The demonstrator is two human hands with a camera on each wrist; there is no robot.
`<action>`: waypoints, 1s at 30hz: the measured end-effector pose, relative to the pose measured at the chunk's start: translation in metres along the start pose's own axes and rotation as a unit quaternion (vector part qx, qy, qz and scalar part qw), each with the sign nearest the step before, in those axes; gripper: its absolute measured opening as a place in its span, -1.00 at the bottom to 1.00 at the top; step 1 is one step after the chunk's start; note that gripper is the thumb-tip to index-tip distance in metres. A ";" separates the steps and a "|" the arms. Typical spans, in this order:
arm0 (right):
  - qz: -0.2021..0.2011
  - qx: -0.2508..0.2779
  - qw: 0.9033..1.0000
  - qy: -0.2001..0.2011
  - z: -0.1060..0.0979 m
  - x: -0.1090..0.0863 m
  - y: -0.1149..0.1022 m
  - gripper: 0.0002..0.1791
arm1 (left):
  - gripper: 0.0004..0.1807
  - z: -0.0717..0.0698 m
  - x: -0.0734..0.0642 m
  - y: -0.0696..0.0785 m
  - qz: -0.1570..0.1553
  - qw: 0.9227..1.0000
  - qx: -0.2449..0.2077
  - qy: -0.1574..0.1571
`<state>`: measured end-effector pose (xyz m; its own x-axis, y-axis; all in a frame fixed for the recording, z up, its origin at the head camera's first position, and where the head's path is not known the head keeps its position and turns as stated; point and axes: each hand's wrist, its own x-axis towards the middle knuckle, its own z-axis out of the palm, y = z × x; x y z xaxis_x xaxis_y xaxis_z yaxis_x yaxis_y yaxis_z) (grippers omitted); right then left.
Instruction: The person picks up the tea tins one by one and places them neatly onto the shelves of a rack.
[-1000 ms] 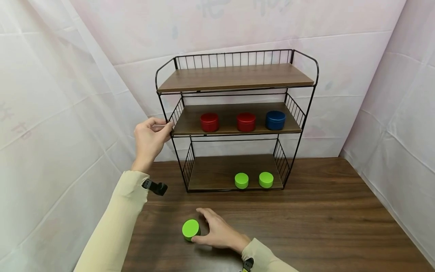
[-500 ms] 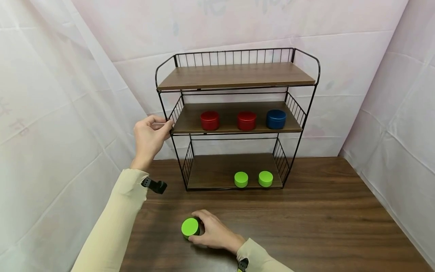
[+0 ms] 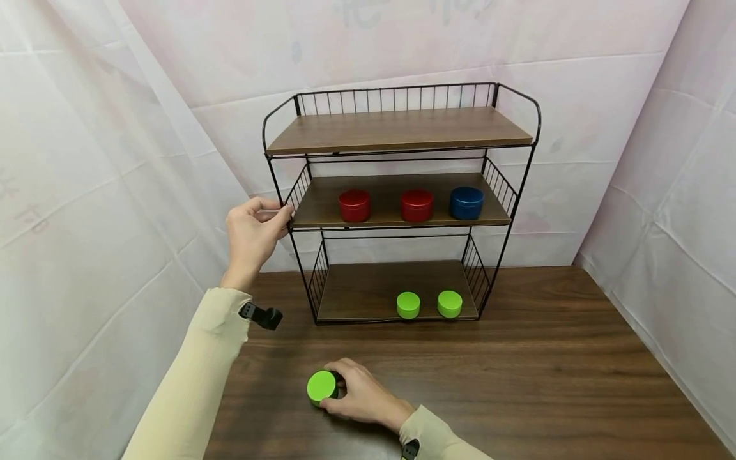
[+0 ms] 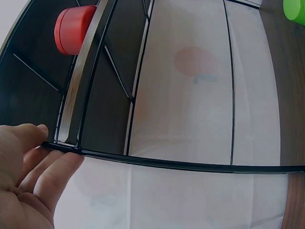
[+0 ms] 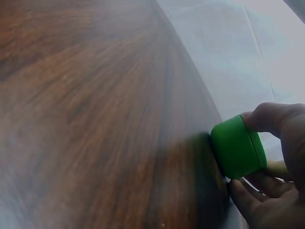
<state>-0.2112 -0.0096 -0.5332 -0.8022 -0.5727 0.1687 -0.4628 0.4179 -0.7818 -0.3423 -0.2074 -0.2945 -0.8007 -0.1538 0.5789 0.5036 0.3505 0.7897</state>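
My left hand [image 3: 253,236] pinches the left front post of a black wire shelf rack [image 3: 399,137] at the height of its middle shelf; the left wrist view shows thumb and fingers around the thin frame [image 4: 190,167]. Low on the table, my right hand [image 3: 365,393] grips a round green tin [image 3: 321,387] between thumb and fingers. In the right wrist view, this green tin [image 5: 238,148] is upright at the table surface, thumb on one side and fingers on the other. Whether its base touches the table I cannot tell.
On the middle shelf stand two red tins [image 3: 354,206] [image 3: 416,205] and a blue tin [image 3: 466,202]. Two green tins [image 3: 408,305] [image 3: 450,304] sit on the bottom shelf. White cloth [image 3: 103,191] hangs behind and beside the brown wooden table [image 3: 546,358].
My right hand's fingers have closed in around the green tin, which has barely moved. My left hand stays on the rack's post.
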 end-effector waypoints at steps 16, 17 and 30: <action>-0.014 -0.010 1.000 -0.001 -0.004 0.002 -0.002 -0.43 | -0.76 0.000 0.000 0.001 -0.006 1.000 0.000 0.002; -0.015 -0.008 1.000 0.000 -0.004 0.002 -0.002 -0.44 | -0.76 0.000 0.000 0.001 -0.006 1.000 -0.001 0.001; -0.010 0.003 1.000 0.029 -0.011 0.011 -0.001 -0.42 | -0.77 0.002 0.000 0.000 -0.003 1.000 -0.007 0.002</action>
<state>-0.2236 -0.0085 -0.5237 -0.8133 -0.5394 0.2181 -0.4766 0.4027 -0.7815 -0.3429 -0.2058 -0.2949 -0.8021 -0.1597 0.5754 0.5034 0.3373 0.7955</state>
